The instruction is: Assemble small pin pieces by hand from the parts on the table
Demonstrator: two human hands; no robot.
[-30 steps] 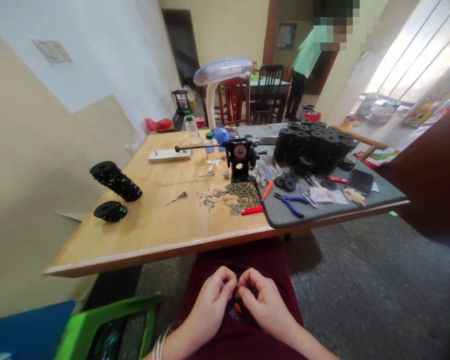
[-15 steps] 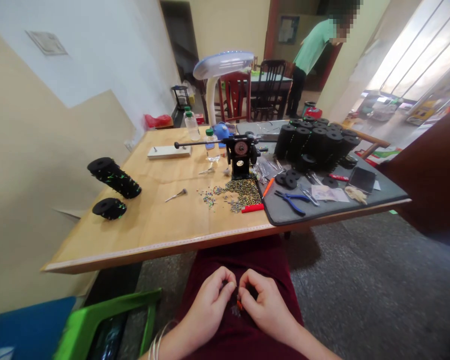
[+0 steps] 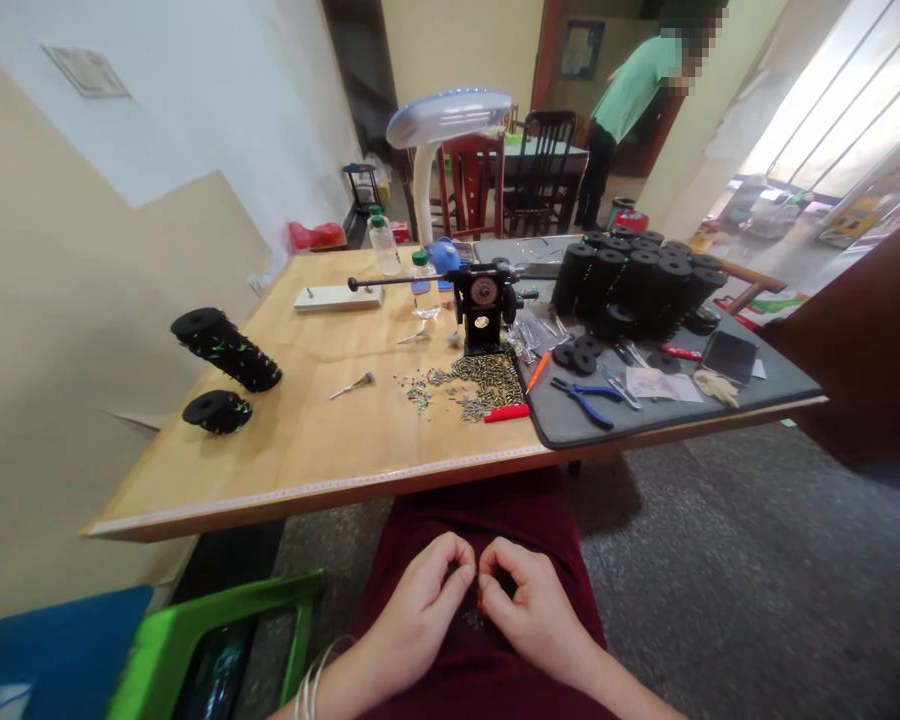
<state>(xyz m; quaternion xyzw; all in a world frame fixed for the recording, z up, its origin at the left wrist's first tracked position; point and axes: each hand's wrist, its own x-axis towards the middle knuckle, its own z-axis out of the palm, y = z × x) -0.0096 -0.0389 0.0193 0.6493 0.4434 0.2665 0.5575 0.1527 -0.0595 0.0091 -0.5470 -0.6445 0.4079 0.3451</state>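
Observation:
Over the dark red cloth (image 3: 487, 510) on my lap, my left hand (image 3: 429, 595) and my right hand (image 3: 529, 600) face each other, fingertips nearly touching. Both are closed in a pinch, thumb against bent forefinger. A small orange bit (image 3: 481, 604) shows at the right fingertips; its kind is too small to tell. Whatever the left fingers grip is hidden. Thin bangles (image 3: 311, 685) circle my left wrist. A little clear, glinting material (image 3: 471, 620) lies on the cloth just below the fingers.
The wooden table (image 3: 307, 440) ahead bears a black winding device (image 3: 482, 310), scattered small metal pieces (image 3: 495, 382), black foam rolls (image 3: 225, 348), blue pliers (image 3: 586, 400) on a grey mat (image 3: 660, 410) and a lamp (image 3: 450, 115). A green stool (image 3: 165, 630) stands at left. Someone in a green shirt (image 3: 630, 90) bends at the back.
The view has shifted slightly, so the table sits a little higher in it. My hands keep almost the same pinch and place. Less of the orange bit shows.

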